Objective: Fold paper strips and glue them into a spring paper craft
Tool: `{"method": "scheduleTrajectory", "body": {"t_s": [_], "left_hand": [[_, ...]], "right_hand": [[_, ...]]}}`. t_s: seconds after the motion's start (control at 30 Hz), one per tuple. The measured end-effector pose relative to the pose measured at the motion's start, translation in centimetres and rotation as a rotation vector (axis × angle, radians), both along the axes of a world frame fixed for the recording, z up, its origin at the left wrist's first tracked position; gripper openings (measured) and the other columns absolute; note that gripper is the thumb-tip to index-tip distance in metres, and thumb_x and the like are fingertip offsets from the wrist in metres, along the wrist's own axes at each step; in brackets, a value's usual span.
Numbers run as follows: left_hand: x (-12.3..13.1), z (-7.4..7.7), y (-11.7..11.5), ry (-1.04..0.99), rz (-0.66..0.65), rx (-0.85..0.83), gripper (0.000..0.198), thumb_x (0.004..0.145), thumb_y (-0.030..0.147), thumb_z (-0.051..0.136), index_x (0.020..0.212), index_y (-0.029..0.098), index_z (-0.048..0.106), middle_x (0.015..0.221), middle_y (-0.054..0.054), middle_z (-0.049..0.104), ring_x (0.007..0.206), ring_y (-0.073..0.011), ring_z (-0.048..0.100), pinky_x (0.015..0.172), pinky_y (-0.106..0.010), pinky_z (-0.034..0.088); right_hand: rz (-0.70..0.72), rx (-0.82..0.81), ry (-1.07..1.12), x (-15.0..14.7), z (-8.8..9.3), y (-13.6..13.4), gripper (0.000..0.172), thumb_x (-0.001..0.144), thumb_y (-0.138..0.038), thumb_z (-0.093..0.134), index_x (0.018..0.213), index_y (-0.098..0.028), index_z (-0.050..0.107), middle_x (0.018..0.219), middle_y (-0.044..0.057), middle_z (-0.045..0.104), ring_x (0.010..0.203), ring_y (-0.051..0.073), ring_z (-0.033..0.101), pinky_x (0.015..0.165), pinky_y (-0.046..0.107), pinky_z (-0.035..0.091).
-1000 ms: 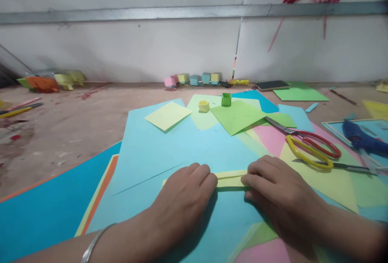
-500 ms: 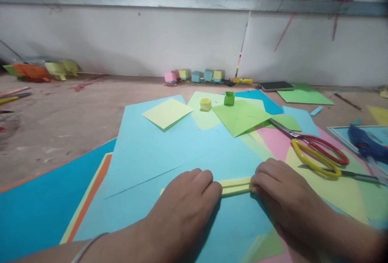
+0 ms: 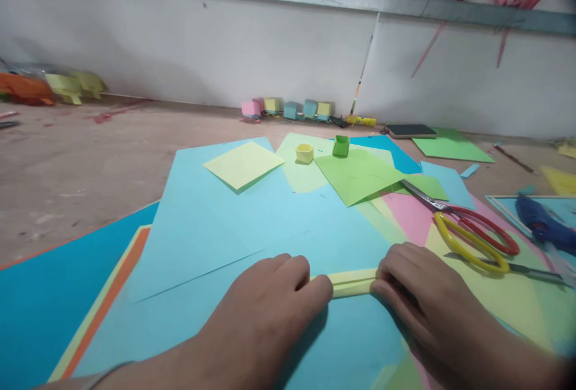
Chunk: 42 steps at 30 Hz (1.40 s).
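Observation:
A narrow folded strip of pale yellow paper (image 3: 353, 282) lies on a light blue sheet (image 3: 234, 222). My left hand (image 3: 270, 312) presses down on the strip's left part with its fingers curled over it. My right hand (image 3: 423, 300) presses the strip's right end, fingers bent and close together. Only the short middle of the strip shows between the two hands.
Red-and-yellow scissors (image 3: 472, 234) lie right of my right hand, with a blue glue gun (image 3: 542, 222) beyond. A yellow square sheet (image 3: 243, 164), a green sheet (image 3: 355, 175), a small yellow ring (image 3: 304, 153) and a green paper cube (image 3: 341, 145) lie further back. Small paper cubes (image 3: 288, 108) line the wall.
Both hands stay pressed on the yellow strip. The view has swung a little left and down, so the hands and strip sit lower in the picture.

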<state>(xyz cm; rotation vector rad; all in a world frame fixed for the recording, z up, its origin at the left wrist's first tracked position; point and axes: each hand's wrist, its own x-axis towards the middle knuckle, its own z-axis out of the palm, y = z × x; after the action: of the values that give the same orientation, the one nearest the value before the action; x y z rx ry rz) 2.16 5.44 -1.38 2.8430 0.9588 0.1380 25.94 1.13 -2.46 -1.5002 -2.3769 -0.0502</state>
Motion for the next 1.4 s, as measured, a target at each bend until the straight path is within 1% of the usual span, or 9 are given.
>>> {"method": "scheduleTrajectory", "body": {"t_s": [0.23,0.47,0.67,0.77,0.87,0.93,1.07,1.17,1.4], "left_hand": [[-0.1,0.3,0.2,0.041,-0.027,-0.023,0.016,0.079,0.010,0.050,0.082,0.023,0.059,0.075,-0.002,0.053,0.060,-0.0146,0.040,0.052,-0.029,0.017],[-0.5,-1.2,-0.1,-0.072,-0.027,0.045,0.016,0.079,0.012,0.051,0.084,0.023,0.061,0.073,-0.001,0.051,0.062,-0.0163,0.039,0.053,-0.031,0.017],[-0.4,-0.1,0.0,-0.019,-0.097,0.074,0.017,0.081,0.009,0.052,0.086,0.021,0.062,0.073,-0.002,0.055,0.060,-0.0158,0.041,0.052,-0.030,0.021],[-0.3,-0.4,-0.1,-0.036,-0.089,0.118,0.019,0.082,0.008,0.050,0.087,0.022,0.062,0.071,-0.003,0.053,0.059,-0.0161,0.041,0.051,-0.030,0.021],[-0.3,-1.0,-0.2,-0.078,-0.051,0.156,0.020,0.082,0.009,0.047,0.086,0.023,0.061,0.068,-0.002,0.050,0.059,-0.0161,0.040,0.051,-0.030,0.022],[-0.4,-0.8,-0.1,-0.063,-0.054,0.138,0.021,0.082,0.009,0.047,0.087,0.023,0.062,0.069,-0.002,0.050,0.058,-0.0155,0.040,0.050,-0.029,0.023],[-0.4,0.3,0.1,0.014,-0.091,0.045,0.025,0.083,0.008,0.048,0.094,0.023,0.065,0.073,-0.002,0.055,0.060,-0.0156,0.046,0.051,-0.026,0.028],[-0.3,0.8,0.2,0.041,-0.085,0.017,0.026,0.084,0.008,0.048,0.093,0.023,0.066,0.074,-0.003,0.057,0.062,-0.0165,0.049,0.052,-0.026,0.031],[-0.1,0.8,0.3,0.064,-0.070,-0.004,0.025,0.083,0.008,0.048,0.093,0.023,0.066,0.075,-0.003,0.058,0.062,-0.0159,0.049,0.053,-0.025,0.034]], "right_hand": [[-0.006,-0.003,0.003,-0.1,0.4,0.2,0.025,0.095,-0.023,0.044,0.071,-0.021,0.048,0.066,0.002,0.050,0.061,0.018,0.043,0.057,0.030,0.029],[-0.023,-0.034,0.030,0.0,0.3,0.2,0.024,0.094,-0.025,0.047,0.071,-0.020,0.048,0.066,0.001,0.051,0.061,0.017,0.045,0.058,0.029,0.031],[-0.076,-0.128,0.120,0.0,0.5,0.3,0.018,0.090,-0.021,0.051,0.072,-0.021,0.049,0.066,0.000,0.053,0.062,0.016,0.049,0.057,0.027,0.035],[-0.096,-0.172,0.155,-0.1,0.8,0.2,0.017,0.090,-0.018,0.046,0.074,-0.021,0.049,0.068,0.000,0.054,0.062,0.015,0.049,0.056,0.027,0.037],[-0.099,-0.167,0.143,-0.2,1.1,-0.1,0.020,0.092,-0.016,0.039,0.075,-0.020,0.048,0.069,0.002,0.054,0.062,0.015,0.048,0.056,0.028,0.038],[-0.096,-0.156,0.115,-0.2,1.1,-0.3,0.021,0.093,-0.015,0.037,0.075,-0.020,0.048,0.069,0.002,0.053,0.062,0.016,0.047,0.056,0.029,0.038],[-0.091,-0.136,0.072,-0.1,1.2,-0.3,0.022,0.092,-0.015,0.038,0.073,-0.020,0.046,0.069,0.003,0.050,0.063,0.017,0.045,0.056,0.030,0.036],[-0.080,-0.130,0.050,0.0,1.3,-0.2,0.022,0.092,-0.016,0.039,0.072,-0.021,0.046,0.070,0.003,0.049,0.064,0.018,0.045,0.056,0.031,0.036],[-0.065,-0.124,0.037,0.2,1.4,-0.3,0.026,0.094,-0.015,0.035,0.070,-0.020,0.045,0.070,0.004,0.047,0.063,0.018,0.042,0.054,0.030,0.034]]}}
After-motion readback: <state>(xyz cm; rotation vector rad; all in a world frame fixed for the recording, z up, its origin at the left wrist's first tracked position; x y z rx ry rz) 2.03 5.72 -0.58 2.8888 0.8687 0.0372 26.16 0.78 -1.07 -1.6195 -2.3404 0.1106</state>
